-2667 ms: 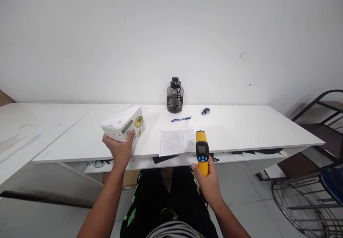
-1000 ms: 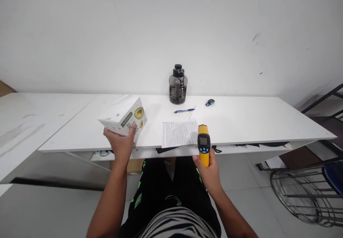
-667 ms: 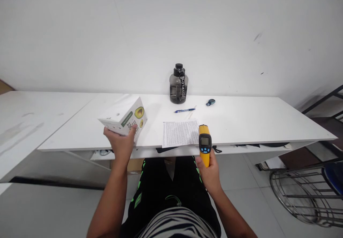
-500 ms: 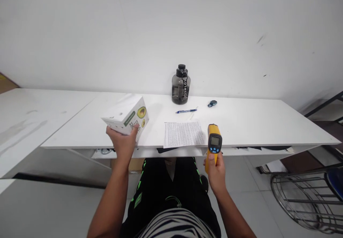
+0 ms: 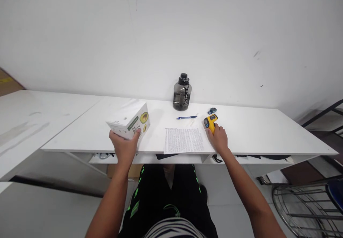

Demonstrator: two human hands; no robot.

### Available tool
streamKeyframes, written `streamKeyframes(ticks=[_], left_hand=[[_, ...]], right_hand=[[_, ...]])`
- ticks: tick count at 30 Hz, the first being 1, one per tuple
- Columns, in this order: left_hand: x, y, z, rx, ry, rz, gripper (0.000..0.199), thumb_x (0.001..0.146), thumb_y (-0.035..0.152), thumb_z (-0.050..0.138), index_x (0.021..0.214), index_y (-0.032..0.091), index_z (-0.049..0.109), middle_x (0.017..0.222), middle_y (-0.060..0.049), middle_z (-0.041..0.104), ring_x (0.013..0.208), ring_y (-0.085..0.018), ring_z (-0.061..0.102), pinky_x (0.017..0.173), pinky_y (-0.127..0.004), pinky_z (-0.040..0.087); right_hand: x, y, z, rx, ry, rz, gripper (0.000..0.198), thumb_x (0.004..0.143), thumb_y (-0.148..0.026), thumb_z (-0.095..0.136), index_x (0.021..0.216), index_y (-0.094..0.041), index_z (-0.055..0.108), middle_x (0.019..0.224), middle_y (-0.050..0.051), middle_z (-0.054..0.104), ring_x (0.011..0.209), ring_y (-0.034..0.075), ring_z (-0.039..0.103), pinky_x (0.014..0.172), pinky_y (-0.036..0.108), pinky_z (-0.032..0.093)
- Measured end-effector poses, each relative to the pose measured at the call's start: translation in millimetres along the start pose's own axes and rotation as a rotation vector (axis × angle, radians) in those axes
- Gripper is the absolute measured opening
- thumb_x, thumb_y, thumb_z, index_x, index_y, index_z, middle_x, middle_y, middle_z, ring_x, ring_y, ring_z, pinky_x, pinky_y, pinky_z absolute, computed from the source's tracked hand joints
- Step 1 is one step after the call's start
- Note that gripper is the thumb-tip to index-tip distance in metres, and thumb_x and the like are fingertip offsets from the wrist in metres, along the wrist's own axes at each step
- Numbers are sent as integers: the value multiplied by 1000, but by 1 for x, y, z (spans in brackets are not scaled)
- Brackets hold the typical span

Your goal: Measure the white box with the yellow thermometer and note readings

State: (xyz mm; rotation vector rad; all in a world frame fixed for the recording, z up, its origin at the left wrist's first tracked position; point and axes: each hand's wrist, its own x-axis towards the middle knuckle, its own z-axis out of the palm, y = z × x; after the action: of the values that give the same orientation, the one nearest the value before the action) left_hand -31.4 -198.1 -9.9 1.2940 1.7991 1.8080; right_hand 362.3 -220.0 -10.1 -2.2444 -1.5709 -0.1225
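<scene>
My left hand (image 5: 124, 145) grips the near side of a white box (image 5: 130, 113) printed with avocados, its thumb on the front face. The box sits tilted toward me at the left part of the white desk (image 5: 83, 132). In my right hand (image 5: 219, 137) is a yellow infrared thermometer (image 5: 210, 122), closed in by the fingers at its handle. It lies over the desk top, on its side, its small screen facing left. Between the hands, a sheet of handwritten paper (image 5: 183, 140) rests at the desk's front edge.
Behind the paper lies a blue pen (image 5: 187, 117). A dark translucent water bottle (image 5: 182, 93) stands near the wall. A small bluish object (image 5: 212, 110) sits beyond the thermometer. Below the desk top runs a shelf (image 5: 187, 159). A metal-framed stool (image 5: 302, 209) stands at lower right.
My right hand has moved forward from before the desk edge to above the desk top, turning the thermometer onto its side. The left hand still holds the box. The view has shifted slightly.
</scene>
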Motion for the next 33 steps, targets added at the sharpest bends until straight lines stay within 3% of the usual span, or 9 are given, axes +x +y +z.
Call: streamKeyframes(ticks=[7, 10, 12, 15, 18, 22, 26, 29, 33], left_hand=[[2, -1, 2, 79, 41, 61, 101, 63, 44, 84, 141, 12, 30, 141, -21, 40, 135, -33, 42, 113, -49, 38], [-23, 0, 3, 264, 188, 340, 109, 62, 46, 83, 143, 7, 22, 148, -29, 23, 145, -42, 21, 119, -59, 22], [-49, 5, 6, 315, 209, 598, 98, 66, 45, 81, 140, 12, 26, 147, -27, 26, 144, -42, 24, 116, -62, 25], [-76, 21, 25, 262, -180, 967, 49, 84, 29, 66, 128, 25, 43, 128, -12, 54, 122, -28, 54, 107, -50, 42], [-67, 41, 66, 333, -533, 797, 27, 96, 26, 47, 121, 22, 54, 120, -11, 63, 114, -24, 60, 99, -42, 48], [-18, 48, 137, 667, -596, 470, 46, 97, 31, 44, 138, 10, 48, 155, -25, 33, 137, -36, 44, 99, -47, 47], [16, 31, 181, 798, -594, 570, 55, 99, 38, 40, 146, 10, 41, 163, -23, 18, 148, -36, 27, 112, -53, 32], [21, 16, 192, 781, -640, 619, 62, 99, 48, 36, 147, 10, 40, 163, -23, 20, 149, -36, 24, 115, -55, 27], [20, 8, 195, 765, -686, 619, 63, 99, 51, 32, 148, 13, 41, 162, -19, 25, 151, -35, 18, 119, -57, 19]], right_hand=[[31, -14, 7, -63, -81, -44, 52, 97, -43, 46, 130, -4, 52, 112, 21, 62, 103, 30, 56, 80, 35, 40], [34, -17, 7, -120, -122, -8, 52, 96, -44, 45, 131, -6, 53, 117, 21, 59, 108, 32, 54, 83, 39, 40], [34, -22, 6, -188, -113, 10, 53, 95, -45, 47, 132, -7, 53, 127, 23, 55, 116, 36, 50, 89, 44, 39], [39, -38, 6, -248, -38, -59, 50, 96, -39, 45, 137, -10, 50, 136, 24, 50, 122, 37, 46, 95, 48, 35], [54, -62, 11, -249, -70, -240, 46, 100, -26, 34, 144, -12, 44, 127, 23, 59, 116, 33, 53, 88, 42, 39], [81, -91, 25, -305, -225, -342, 44, 99, -23, 38, 140, -11, 48, 107, 22, 69, 103, 32, 64, 82, 43, 40], [91, -96, 37, -295, -239, -418, 29, 99, -24, 41, 109, -11, 66, 98, 20, 72, 95, 30, 67, 86, 43, 37], [90, -85, 42, -239, -176, -449, 35, 103, -26, 32, 110, -12, 64, 103, 18, 71, 100, 27, 65, 91, 41, 36], [85, -75, 42, 346, 80, -256, 38, 101, -40, 35, 113, -14, 60, 91, 12, 70, 83, 23, 63, 78, 34, 42]])
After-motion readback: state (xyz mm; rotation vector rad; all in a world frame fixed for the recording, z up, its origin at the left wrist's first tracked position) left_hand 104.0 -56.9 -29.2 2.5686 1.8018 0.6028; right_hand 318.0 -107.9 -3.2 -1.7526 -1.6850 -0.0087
